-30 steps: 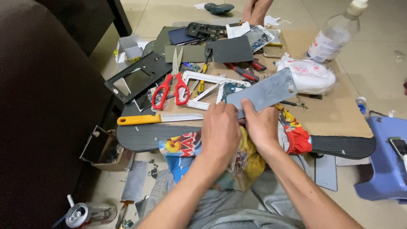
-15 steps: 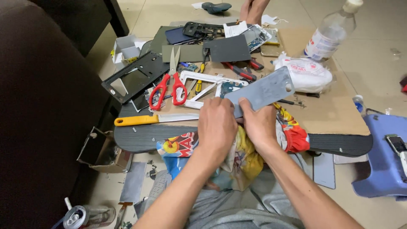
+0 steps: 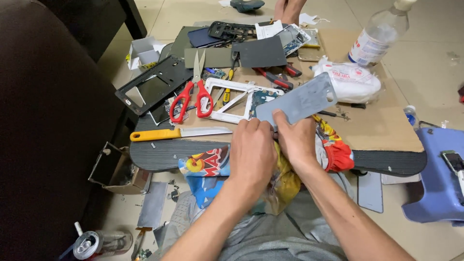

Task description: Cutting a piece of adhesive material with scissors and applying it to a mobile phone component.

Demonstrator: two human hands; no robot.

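Observation:
Both of my hands hold a flat grey phone back cover (image 3: 299, 101) over the near edge of a cluttered work board (image 3: 386, 125). My left hand (image 3: 252, 152) grips the cover's lower left end, fingers curled over it. My right hand (image 3: 296, 140) clasps the cover's lower edge from the right, thumb on its face. Under my hands lies a colourful cloth (image 3: 212, 169) in blue, yellow and red. A white phone frame (image 3: 232, 96) lies just beyond the cover.
Red-handled scissors (image 3: 191, 96), a yellow-handled knife (image 3: 179, 133), a black frame (image 3: 154, 84), pliers (image 3: 273, 77) and phone parts litter the board. A plastic bottle (image 3: 377, 36) and white bag (image 3: 350, 79) sit far right. A blue stool (image 3: 442, 179) stands right, a can (image 3: 94, 241) lower left.
My hands and the grey cover stay almost in place; the cover tilts very slightly. The view has shifted a little.

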